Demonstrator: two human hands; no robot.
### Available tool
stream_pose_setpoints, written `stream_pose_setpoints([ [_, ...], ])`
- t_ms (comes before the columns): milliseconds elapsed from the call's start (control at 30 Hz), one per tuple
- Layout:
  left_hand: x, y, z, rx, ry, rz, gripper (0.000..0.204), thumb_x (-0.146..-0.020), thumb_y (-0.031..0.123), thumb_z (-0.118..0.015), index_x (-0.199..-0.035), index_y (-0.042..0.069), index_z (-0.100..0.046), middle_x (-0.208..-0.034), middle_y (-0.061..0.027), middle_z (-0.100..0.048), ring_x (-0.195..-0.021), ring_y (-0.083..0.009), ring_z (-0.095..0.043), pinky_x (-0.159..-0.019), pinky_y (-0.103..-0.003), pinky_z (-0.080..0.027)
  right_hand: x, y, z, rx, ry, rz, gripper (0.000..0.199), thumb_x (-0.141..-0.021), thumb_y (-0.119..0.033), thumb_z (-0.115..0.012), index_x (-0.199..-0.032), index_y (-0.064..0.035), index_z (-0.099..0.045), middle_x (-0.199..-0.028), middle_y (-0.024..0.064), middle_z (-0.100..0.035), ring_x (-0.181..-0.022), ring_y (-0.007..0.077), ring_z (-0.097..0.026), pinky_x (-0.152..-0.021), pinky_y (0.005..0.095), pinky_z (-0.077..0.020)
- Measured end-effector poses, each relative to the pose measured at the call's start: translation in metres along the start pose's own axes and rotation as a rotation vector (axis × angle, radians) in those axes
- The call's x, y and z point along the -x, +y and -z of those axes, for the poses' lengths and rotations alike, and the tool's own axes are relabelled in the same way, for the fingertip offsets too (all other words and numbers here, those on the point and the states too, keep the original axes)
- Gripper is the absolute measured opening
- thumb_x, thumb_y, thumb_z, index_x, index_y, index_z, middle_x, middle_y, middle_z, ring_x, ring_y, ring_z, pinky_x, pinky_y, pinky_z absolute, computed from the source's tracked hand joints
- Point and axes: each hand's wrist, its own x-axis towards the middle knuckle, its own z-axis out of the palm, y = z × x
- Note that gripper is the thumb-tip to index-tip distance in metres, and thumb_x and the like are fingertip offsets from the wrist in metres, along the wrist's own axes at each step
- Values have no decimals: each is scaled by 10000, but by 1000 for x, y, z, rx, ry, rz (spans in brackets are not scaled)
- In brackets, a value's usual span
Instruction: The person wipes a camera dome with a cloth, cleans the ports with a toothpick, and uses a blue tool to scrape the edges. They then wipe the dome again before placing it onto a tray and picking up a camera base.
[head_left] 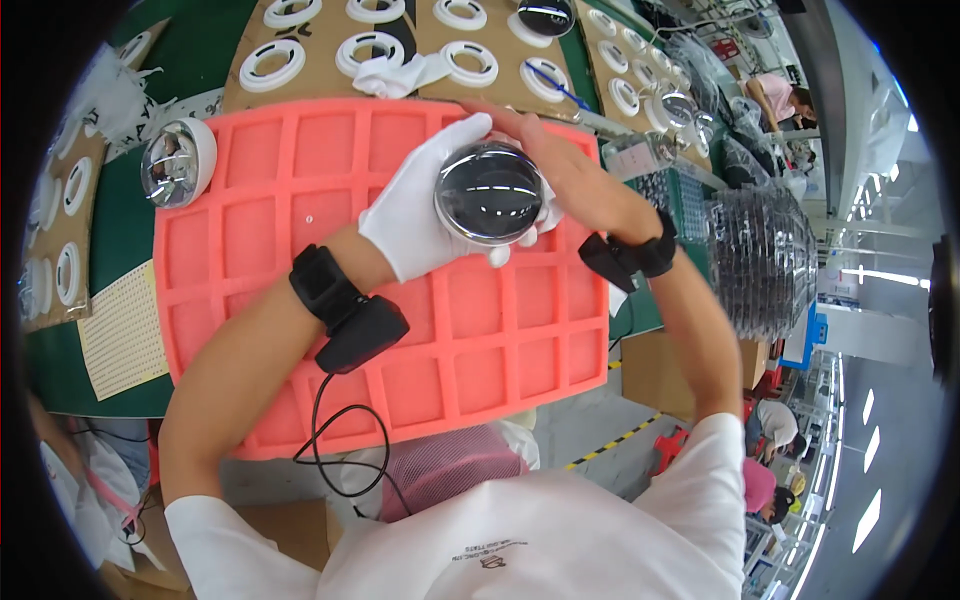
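My left hand point(415, 215), in a white glove, cups a shiny chrome reflector dome point(490, 193) from the left and below. My bare right hand point(560, 170) rests on the dome's right and top edge. Both hands hold it above an orange-pink foam tray point(260, 250) with square pockets. Each wrist carries a black band; a black cable runs from the left one.
Another chrome reflector in a white ring point(177, 162) sits left of the tray. Cardboard sheets with several white rings point(370, 45) lie beyond it. A stack of clear plastic trays point(760, 250) stands at the right. Other people work far right.
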Motion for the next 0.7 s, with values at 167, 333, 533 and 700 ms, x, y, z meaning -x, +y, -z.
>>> stream_pose_setpoints([
  [167, -1, 0, -3, 68, 100, 13, 582, -1026, 584, -380, -1222, 79, -593, -1032, -179, -691, -850, -344, -675, -583, -412, -520, -14, 12, 7, -112, 261, 241, 629, -1101, -453, -226, -1449, 26, -441, -1377, 189, -574, -1313, 277, -533, -1131, 389, -373],
  [333, 5, 10, -2, 162, 124, -48, 610, -1001, 620, -418, -1146, 72, -643, -1072, -205, -675, -889, -343, -647, -615, -379, -510, -27, 35, 5, -388, 329, 179, 574, -1111, -371, -244, -1312, 56, -570, -1215, 186, -671, -1170, 263, -619, -1071, 392, -434],
  [533, -5, 7, -9, 255, 273, -78, 657, -990, 646, -420, -1125, 45, -648, -1069, -232, -657, -862, -338, -628, -548, -331, -483, -22, 70, 22, -590, 293, 226, 470, -1099, -283, -347, -1257, 86, -593, -1165, 178, -689, -1132, 240, -634, -1048, 365, -462],
  [700, -4, 9, -4, 138, 208, -34, 772, -955, 728, -392, -1090, 10, -644, -989, -205, -654, -709, -263, -534, -394, -274, -383, -23, 70, 17, -499, 352, 317, 299, -1060, -183, -498, -1201, 45, -630, -1098, 91, -721, -1054, 168, -658, -974, 322, -494],
])
